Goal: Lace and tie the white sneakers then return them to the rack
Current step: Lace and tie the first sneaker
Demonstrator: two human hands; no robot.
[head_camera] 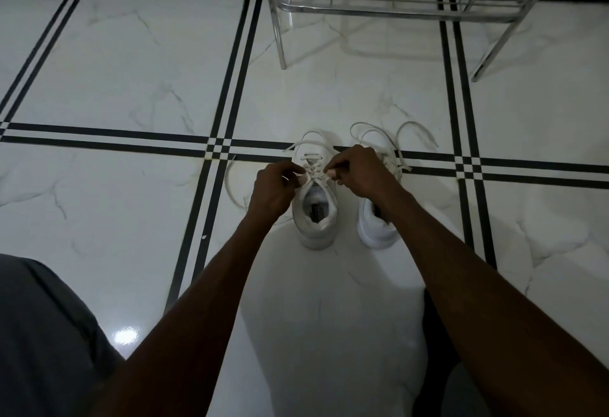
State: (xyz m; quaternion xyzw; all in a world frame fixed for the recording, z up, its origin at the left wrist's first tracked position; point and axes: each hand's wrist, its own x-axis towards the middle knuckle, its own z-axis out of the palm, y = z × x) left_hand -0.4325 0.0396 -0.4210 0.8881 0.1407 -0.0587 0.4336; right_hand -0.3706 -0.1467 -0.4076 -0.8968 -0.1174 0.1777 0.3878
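Two white sneakers stand side by side on the floor, toes pointing away from me. Over the left sneaker (317, 218), my left hand (275, 190) pinches a white lace at the upper eyelets. My right hand (357, 171) pinches the lace's other strand just across the tongue. One loose lace end (230, 185) curls on the floor to the left. The right sneaker (375, 228) is partly hidden under my right wrist, and its loose laces (415, 136) loop on the floor beyond it. The metal rack (389, 4) stands behind the shoes.
The floor is glossy white marble tile (131, 70) with black double stripes. The rack's chrome legs (280, 47) reach the floor left and right of the shoes' far side. My grey-clad knee (43, 334) fills the lower left corner.
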